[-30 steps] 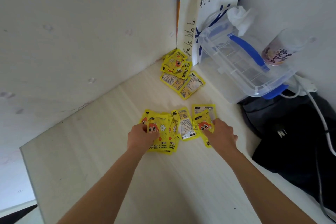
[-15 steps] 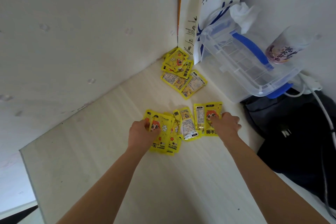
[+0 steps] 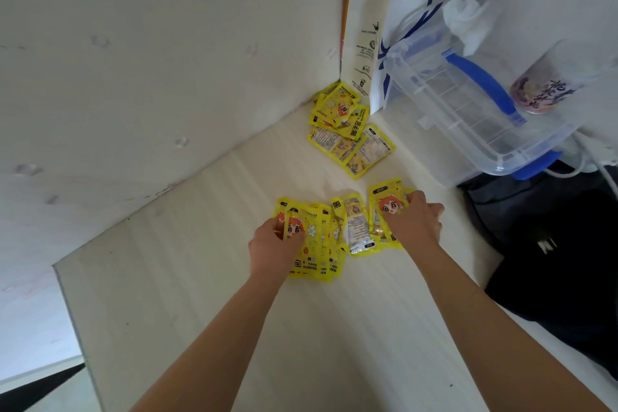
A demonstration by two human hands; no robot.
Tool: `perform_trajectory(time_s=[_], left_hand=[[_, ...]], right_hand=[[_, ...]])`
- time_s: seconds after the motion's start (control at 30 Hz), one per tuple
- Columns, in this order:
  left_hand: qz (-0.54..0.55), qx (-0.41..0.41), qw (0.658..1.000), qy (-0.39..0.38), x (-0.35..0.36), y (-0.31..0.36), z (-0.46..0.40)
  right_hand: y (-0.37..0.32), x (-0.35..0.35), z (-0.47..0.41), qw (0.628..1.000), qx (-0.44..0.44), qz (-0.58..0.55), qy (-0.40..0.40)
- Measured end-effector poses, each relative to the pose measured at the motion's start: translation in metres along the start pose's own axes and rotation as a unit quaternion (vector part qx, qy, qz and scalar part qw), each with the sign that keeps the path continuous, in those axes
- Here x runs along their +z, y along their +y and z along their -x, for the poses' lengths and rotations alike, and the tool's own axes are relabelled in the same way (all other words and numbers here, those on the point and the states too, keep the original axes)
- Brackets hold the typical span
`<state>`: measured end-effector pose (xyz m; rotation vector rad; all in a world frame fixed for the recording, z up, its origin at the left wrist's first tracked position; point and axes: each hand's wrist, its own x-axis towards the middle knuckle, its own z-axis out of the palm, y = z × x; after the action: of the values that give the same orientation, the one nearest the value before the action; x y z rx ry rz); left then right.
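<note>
The right grip (image 3: 414, 227), clenched on a hand warmer packet (image 3: 385, 201), has slid it away from the pile (image 3: 316, 246) that the left grip (image 3: 274, 244) pinches (sorting seems underway).

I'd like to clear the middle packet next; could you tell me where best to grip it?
Probably pinch the middle packet by its near edge, coming from the person's side: it lies flat, flanked by the left stack and the right packet, while only bare table fronts that edge.
</note>
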<state>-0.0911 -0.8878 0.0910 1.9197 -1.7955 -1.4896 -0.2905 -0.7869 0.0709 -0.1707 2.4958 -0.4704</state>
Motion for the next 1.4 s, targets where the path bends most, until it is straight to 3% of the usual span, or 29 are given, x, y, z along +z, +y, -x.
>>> perform_trajectory(time_s=[0.4,0.7,1.13,1.4], left_hand=[[0.131,-0.066,0.989,-0.004,-0.03,-0.017,0.003],[0.195,-0.096,0.976,-0.025,-0.045,-0.034,0.009],[0.249,-0.113,0.961,-0.039,-0.07,-0.049,-0.004],[0.287,-0.127,0.948,-0.061,-0.071,-0.043,-0.012]], right_hand=[[-0.001,-0.001,0.009,0.993,0.034,-0.117,-0.001],[0.019,-0.017,0.018,0.991,0.065,-0.112,-0.017],[0.025,-0.017,0.041,0.979,0.014,-0.203,-0.007],[0.02,-0.004,0.045,0.969,0.014,-0.242,-0.047]])
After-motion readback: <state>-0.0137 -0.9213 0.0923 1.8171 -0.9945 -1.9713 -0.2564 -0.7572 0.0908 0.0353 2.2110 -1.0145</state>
